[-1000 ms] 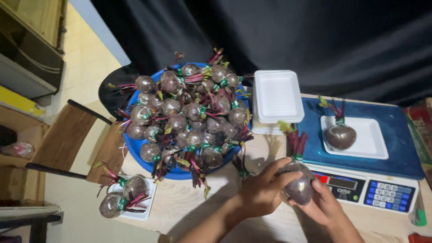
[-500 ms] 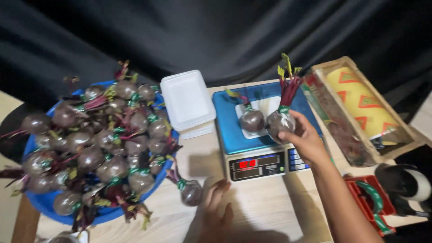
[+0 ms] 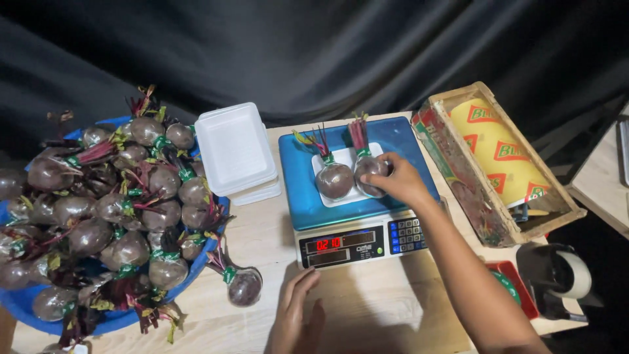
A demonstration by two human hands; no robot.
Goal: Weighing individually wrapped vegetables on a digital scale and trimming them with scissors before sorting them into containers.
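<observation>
Here, right hand point(image 3: 400, 178) gripping beet point(image 3: 368, 172), left hand point(image 3: 298, 313) flat

Your right hand point(image 3: 398, 178) covers the right side of the beet point(image 3: 368, 174) under it, so you cannot tell how firm the grip is. The picture's left edge cuts off the blue basin point(image 3: 26, 308). Your left hand point(image 3: 296, 314) runs off the bottom edge. The scale point(image 3: 354, 246) keys are too small to tell apart.

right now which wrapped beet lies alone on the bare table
The beet beside the blue basin, just left of the left hand; the others sit heaped in the basin or on the scale.
</observation>
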